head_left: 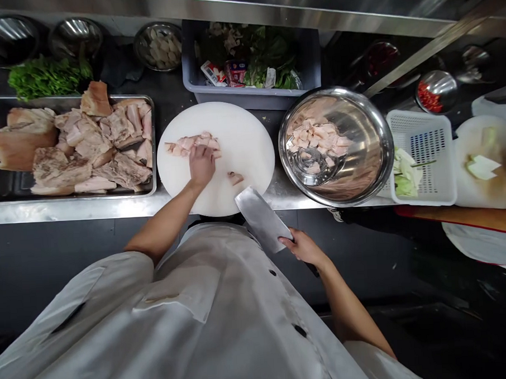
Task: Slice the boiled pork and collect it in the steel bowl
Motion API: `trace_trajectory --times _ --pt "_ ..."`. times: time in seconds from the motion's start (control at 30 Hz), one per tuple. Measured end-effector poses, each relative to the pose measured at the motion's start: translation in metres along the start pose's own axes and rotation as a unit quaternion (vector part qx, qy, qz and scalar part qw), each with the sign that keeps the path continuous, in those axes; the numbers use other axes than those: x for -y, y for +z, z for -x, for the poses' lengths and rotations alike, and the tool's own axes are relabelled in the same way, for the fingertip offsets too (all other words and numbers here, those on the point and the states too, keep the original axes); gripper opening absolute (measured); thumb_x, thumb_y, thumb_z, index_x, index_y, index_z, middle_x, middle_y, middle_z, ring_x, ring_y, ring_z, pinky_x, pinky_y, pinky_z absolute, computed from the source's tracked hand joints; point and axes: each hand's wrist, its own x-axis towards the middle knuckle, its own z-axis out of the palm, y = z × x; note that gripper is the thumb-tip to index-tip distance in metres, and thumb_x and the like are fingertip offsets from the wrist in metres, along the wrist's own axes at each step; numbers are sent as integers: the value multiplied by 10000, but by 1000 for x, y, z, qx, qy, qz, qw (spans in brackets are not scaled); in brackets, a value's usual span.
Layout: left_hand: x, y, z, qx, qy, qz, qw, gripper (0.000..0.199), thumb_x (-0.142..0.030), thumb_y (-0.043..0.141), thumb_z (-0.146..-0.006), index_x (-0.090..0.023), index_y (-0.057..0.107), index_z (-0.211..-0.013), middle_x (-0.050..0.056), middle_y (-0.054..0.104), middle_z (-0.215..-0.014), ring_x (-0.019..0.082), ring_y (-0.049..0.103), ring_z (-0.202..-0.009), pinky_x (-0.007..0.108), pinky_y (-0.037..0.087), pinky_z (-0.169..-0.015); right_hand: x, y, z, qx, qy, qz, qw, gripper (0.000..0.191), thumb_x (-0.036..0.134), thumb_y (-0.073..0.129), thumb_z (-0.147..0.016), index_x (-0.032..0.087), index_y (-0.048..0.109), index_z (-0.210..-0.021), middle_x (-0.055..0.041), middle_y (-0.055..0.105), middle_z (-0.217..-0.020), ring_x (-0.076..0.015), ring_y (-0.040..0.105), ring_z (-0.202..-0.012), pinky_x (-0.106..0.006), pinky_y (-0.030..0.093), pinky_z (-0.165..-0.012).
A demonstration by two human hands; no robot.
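Observation:
My left hand [202,165] reaches over the round white cutting board [241,123], its fingers bent onto a row of pale cut meat [188,145]. The fingertips are partly hidden against the meat. A small loose piece of meat [236,178] lies apart, nearer the board's front edge. In my right hand [304,246] is a cleaver [262,218], gripped by the handle. Its broad blade slants up and left, with the tip near the front edge of the board. Right of the board stands a large steel bowl [360,151] with cut meat pieces [318,136] in it.
At the left, a metal tray [154,177] holds large chunks of meat, with green herbs [49,75] behind. A grey bin [249,97] of leaves and packets stands behind the board. A white basket [445,164] and another cutting board [487,185] are at the right.

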Motion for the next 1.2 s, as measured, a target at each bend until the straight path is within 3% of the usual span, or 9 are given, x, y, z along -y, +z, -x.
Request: trace_trajectory --times 0.1,0.17,0.23,0.3,0.4,0.57,0.7,1.07,1.2 --pt "-15 -5 2 77 86 38 993 178 -262 633 -922 -185 689 -1073 126 658 -1152 324 576 -1147 535 488 -1043 -12 -5 10 -8 5 -73 997 374 612 579 -906 242 538 -869 56 538 -510 -178 539 -397 -274 392 -438" --pt "-35 -4 17 161 159 59 972 240 -285 679 -894 -206 687 -1120 115 665 -1172 315 584 -1132 507 512 -1004 -7 -1 3 -50 16 -122 991 422 662 592 -880 248 514 -868 64 515 -491 -172 515 -375 -275 390 -420" --pt "-49 -2 31 203 187 48 960 239 -236 666 -886 -216 689 -1124 115 681 -1146 312 590 -1108 495 525 -956 5 8 -9 -94 28 -158 983 453 695 598 -864 255 490 -865 65 502 -484 -170 506 -369 -276 392 -411" --pt "-51 -4 37 211 191 29 958 223 -178 615 -895 -214 696 -1099 118 696 -1088 311 594 -1092 498 532 -934 17 17 -22 -120 36 -178 976 465 710 594 -858 260 475 -872 67 492 -488 -168 495 -363 -278 391 -402" --pt "-33 -16 36 227 217 48 948 249 -175 576 -920 -210 701 -1132 116 708 -1069 297 609 -1095 505 542 -963 32 30 -37 -130 37 -174 975 448 700 573 -876 265 467 -876 64 500 -502 -174 507 -369 -283 409 -421" --pt "-7 -34 45 169 202 96 960 308 -250 593 -969 -232 675 -1266 126 696 -1231 288 621 -1197 534 545 -1042 52 42 -44 -133 23 -97 986 345 583 535 -957 240 573 -942 8 613 -582 -223 647 -518 -298 477 -546" --pt "-8 -30 59 157 168 97 968 261 -259 512 -1033 -237 705 -1207 108 731 -1146 245 664 -1106 479 586 -989 66 42 -42 -132 9 -48 990 277 472 533 -997 220 632 -1056 -30 686 -679 -257 717 -679 -307 501 -619" --pt "-13 -22 59 151 168 95 970 254 -269 485 -1056 -226 723 -1134 90 752 -1091 226 683 -1080 433 582 -988 92 25 -44 -161 18 0 987 207 399 521 -1021 209 599 -1046 -52 692 -711 -268 699 -701 -324 480 -653" --pt "-13 -21 60 148 168 98 970 252 -248 483 -1049 -227 717 -1138 89 746 -1098 228 676 -1084 435 575 -991 104 25 -54 -141 23 22 990 175 377 544 -1023 210 595 -1031 -60 695 -730 -265 699 -699 -325 475 -666"
